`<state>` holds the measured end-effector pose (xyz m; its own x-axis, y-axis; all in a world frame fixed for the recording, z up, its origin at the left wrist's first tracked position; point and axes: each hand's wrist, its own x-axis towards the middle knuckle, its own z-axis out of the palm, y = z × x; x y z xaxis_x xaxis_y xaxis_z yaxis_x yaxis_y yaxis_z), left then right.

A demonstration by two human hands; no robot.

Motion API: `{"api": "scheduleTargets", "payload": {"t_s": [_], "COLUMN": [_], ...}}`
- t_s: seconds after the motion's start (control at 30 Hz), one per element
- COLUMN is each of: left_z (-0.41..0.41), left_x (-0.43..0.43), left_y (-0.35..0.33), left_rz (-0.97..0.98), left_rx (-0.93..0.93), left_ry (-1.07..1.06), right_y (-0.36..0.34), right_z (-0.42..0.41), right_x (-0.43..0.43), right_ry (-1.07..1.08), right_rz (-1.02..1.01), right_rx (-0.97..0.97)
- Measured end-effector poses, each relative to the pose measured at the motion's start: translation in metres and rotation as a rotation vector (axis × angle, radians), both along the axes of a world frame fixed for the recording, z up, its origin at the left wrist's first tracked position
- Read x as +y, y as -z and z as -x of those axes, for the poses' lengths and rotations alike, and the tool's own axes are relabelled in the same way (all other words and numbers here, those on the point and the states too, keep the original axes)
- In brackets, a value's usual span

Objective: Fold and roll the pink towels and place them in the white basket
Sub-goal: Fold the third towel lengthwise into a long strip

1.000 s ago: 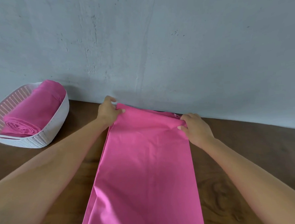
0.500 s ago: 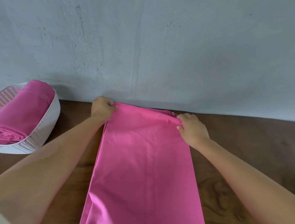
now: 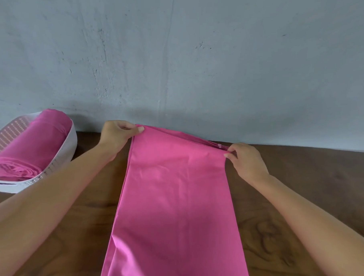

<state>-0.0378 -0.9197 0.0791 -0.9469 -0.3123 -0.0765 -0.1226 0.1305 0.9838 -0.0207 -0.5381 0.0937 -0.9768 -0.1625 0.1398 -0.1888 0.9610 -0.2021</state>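
Pinching far corners of the flat pink towel [image 3: 175,200], one in my left hand [image 3: 116,136], one in my right hand [image 3: 247,162]; it lies along the tabletop [image 3: 304,184]; rolled towel [image 3: 31,148] sits in white basket [image 3: 70,145] at left.

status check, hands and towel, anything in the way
Left hand pinches folded towel at far left corner, right hand at far right. Rolled towel already in white basket. Nothing in the way.
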Motion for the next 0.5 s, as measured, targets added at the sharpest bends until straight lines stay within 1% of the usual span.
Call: {"api": "scheduleTargets", "payload": {"t_s": [0.1,0.23,0.37,0.5], "left_z": [-0.032,-0.063,-0.091,-0.12], "left_x": [-0.003,-0.007,-0.009,-0.012], "left_y": [-0.02,-0.028,-0.028,-0.022], "left_rz": [-0.012,-0.034,-0.048,-0.024], "left_rx": [0.056,0.1,0.122,0.09], "left_ry": [0.065,0.092,0.07,0.13], "right_y": [-0.006,-0.018,-0.032,-0.03], "right_z": [-0.015,-0.04,-0.065,-0.099], "right_x": [0.008,0.009,0.014,0.022], "right_ry": [-0.042,-0.115,-0.089,-0.07], "right_rz": [0.039,0.012,-0.017,-0.016], "right_rx": [0.036,0.062,0.074,0.09]}}
